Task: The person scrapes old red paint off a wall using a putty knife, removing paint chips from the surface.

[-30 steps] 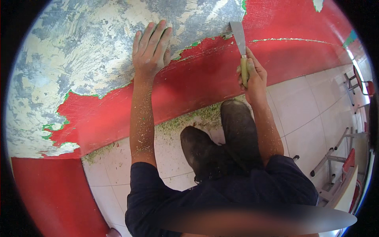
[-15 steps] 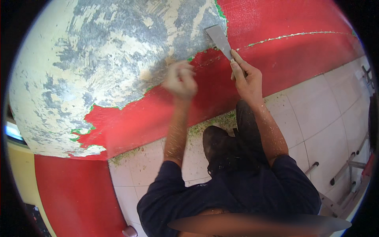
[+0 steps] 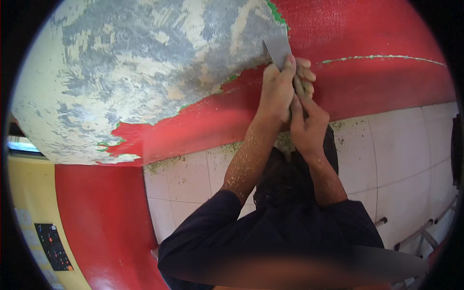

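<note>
A paint scraper (image 3: 278, 50) with a flat grey blade points up and slightly left, close to the ragged edge between bared wall and red paint. My left hand (image 3: 279, 94) is wrapped around the scraper near the blade's base, its thumb lying along the metal and its fingertips showing on the right. Lower down, my right hand (image 3: 310, 126) is closed on the handle end, which the hands mostly hide. The wall surface (image 3: 159, 63) to the left shows grey and cream patches. Red paint (image 3: 367, 29) covers the right and lower wall, with green slivers along the boundary.
Paint flakes lie on the pale tiled floor (image 3: 357, 154) along the wall's foot. Ladder legs (image 3: 427, 237) stand at the lower right. A red wall section (image 3: 104, 217) and a cream one with a dark poster (image 3: 53, 246) are at the lower left.
My left hand has come right from in front of the wall and taken hold of the scraper. My right hand has slid lower on the handle. The view has shifted somewhat.
</note>
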`<state>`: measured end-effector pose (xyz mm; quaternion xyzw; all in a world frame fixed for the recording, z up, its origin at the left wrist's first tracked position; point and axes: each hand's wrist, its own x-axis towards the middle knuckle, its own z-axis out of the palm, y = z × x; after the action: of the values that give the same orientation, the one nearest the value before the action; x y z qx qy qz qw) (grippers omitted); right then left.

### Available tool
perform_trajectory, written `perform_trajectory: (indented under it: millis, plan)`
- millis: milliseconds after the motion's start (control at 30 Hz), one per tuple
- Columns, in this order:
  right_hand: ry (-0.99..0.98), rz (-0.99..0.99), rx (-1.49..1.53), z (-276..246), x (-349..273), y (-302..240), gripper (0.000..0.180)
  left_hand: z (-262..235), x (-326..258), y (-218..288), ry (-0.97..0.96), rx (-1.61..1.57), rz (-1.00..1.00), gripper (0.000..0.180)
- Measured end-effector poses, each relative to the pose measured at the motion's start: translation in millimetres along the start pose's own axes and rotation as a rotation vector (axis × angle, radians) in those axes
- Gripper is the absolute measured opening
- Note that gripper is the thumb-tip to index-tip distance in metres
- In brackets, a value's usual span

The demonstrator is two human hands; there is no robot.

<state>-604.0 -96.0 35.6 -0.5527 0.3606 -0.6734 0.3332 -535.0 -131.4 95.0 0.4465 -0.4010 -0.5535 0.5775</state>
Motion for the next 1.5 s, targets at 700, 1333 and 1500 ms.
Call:
perform_trajectory:
  millis: [700,1333,1500]
  plan:
    - [-0.079,0.010,0.094,-9,15,1,0.036,22,10,18,0.094,0.199,0.142,0.036]
    - [-0.034,-0.065,0.013,-2,4,2,0.037,7,0,3,0.119,0.181,0.014,0.037]
    - [-0.071,-0.043,-0.020,-10,17,-15,0.037,25,0,20,0.185,0.215,0.229,0.037]
